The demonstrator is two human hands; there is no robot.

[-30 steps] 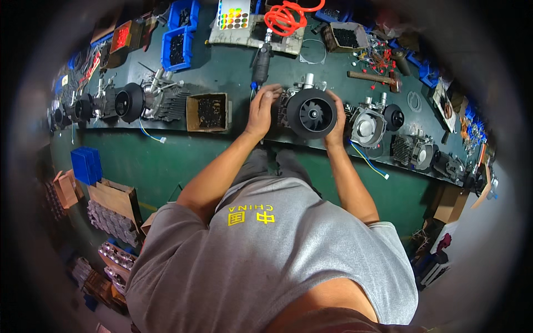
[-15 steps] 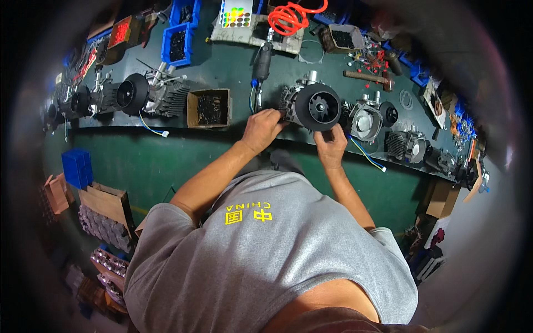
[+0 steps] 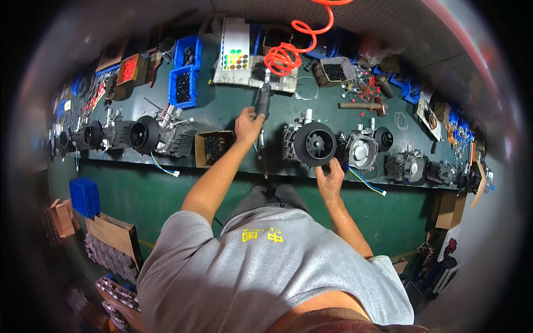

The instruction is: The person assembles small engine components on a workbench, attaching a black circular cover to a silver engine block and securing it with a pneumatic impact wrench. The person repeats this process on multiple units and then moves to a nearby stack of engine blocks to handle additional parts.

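Note:
My left hand [image 3: 248, 126] is closed around the dark body of an air screwdriver [image 3: 265, 100], which hangs from a red coiled hose. Its long thin bit points down toward the bench edge. To the right stands a finned metal engine unit [image 3: 289, 136] with a black fan wheel [image 3: 315, 144] facing me; a nut sits at the wheel's hub. At the wheel's lower right rim, my right hand [image 3: 331, 178] grips with thumb and fingers; the fingertips are partly hidden behind the rim. Just right of it sits an open engine housing [image 3: 362, 151] with a blue and yellow cable.
A cardboard box of dark screws [image 3: 215, 149] stands left of the screwdriver. More engine units [image 3: 166, 136] line the bench's front edge on both sides. Behind are blue bins [image 3: 182, 87], a sticker sheet [image 3: 235, 47], a hammer [image 3: 363, 105] and a box of black parts [image 3: 335, 72].
My left hand has left the engine unit's side and moved up to the air screwdriver, taking hold of it. My right hand stays at the fan wheel's lower rim. The view has tilted upward.

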